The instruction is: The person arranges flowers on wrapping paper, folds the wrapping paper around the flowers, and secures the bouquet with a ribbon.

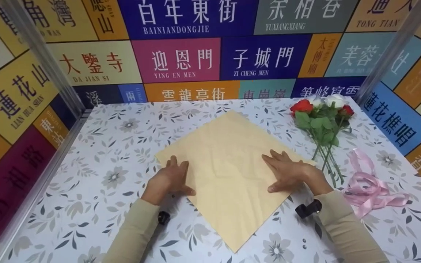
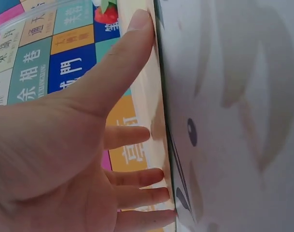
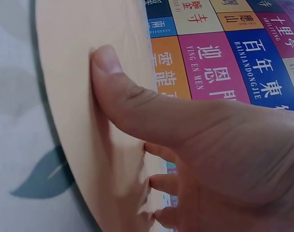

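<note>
You have a square, pale yellow sheet of thin, paper-like material (image 1: pixel 228 175) lying flat at the middle of the table, turned as a diamond, with one corner pointing to the far side, one to the near side and one to each flank; faint creases cross its centre. Your left hand (image 1: pixel 170 178) rests across the sheet's near left edge, its fingers extended and its thumb set well apart from them; it touches the sheet and has hold of nothing. Your right hand (image 1: pixel 287 171) lies across the near right edge, just beside the right corner, likewise spread, thumb tip and fingertips on the sheet, with nothing gripped. Both of your forearms are in beige sleeves (image 1: pixel 132 230), and a black wrist band (image 1: pixel 309 209) shows at the right wrist. Beneath everything is a white tablecloth printed with grey flowers and leaves (image 1: pixel 113 177). At the far right lies a bunch of red and white roses with green leaves and stems (image 1: pixel 320 124), its stems pointing toward the near side; nearer to you, beside the stem ends, is a loosely looped pink satin-like ribbon (image 1: pixel 373 195). A wall of multicoloured, lettered rectangular panels (image 1: pixel 181 58) stands behind the table's far edge.
</note>
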A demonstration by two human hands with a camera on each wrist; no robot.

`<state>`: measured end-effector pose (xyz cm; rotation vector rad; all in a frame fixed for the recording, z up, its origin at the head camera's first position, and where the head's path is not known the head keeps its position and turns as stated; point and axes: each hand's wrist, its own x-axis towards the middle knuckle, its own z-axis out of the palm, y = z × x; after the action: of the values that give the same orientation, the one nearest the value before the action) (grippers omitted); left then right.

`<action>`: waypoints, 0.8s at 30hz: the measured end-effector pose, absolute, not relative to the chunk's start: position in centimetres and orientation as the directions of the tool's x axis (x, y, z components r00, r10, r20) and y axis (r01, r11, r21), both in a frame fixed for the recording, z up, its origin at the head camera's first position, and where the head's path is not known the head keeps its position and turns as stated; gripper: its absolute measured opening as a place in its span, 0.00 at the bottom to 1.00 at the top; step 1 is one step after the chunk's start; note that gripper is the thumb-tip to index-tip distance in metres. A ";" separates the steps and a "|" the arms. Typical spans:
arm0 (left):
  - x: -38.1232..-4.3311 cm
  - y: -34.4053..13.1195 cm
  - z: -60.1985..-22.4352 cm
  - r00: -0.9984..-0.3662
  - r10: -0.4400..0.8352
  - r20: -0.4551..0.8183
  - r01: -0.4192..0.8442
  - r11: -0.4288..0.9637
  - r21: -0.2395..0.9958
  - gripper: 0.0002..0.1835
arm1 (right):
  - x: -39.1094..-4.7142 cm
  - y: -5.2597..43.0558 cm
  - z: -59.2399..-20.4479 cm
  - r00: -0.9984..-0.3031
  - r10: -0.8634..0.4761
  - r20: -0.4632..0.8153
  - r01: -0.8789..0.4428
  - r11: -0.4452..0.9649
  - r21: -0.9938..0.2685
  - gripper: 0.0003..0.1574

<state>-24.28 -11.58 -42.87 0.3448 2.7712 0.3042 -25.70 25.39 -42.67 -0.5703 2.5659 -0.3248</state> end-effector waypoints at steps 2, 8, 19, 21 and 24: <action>-24.0 -11.3 -42.7 -0.922 0.255 -0.292 0.195 0.956 0.219 0.53 | -25.6 25.5 -42.7 -0.793 -0.446 -0.416 -0.324 0.886 -0.331 0.74; -24.1 -11.1 -42.6 -0.909 0.300 -0.289 0.259 0.950 0.172 0.57 | -25.5 25.8 -43.0 -0.795 -0.436 -0.421 -0.316 0.891 -0.325 0.76; -24.7 -13.4 -43.0 -0.843 0.384 -0.377 0.265 0.906 0.330 0.64 | -25.4 25.8 -42.9 -0.785 -0.455 -0.420 -0.310 0.876 -0.370 0.74; -24.6 -13.5 -42.9 -0.838 0.380 -0.391 0.266 0.911 0.316 0.64 | -25.6 25.7 -42.8 -0.795 -0.453 -0.404 -0.300 0.871 -0.388 0.72; -24.6 -13.5 -42.9 -0.835 0.371 -0.406 0.258 0.916 0.307 0.63 | -25.9 26.0 -42.4 -0.832 -0.422 -0.361 -0.261 0.870 -0.418 0.65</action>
<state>-24.63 -13.50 -42.92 0.4546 2.6078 0.3313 -25.86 25.96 -42.41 -0.5004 2.5916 -0.4917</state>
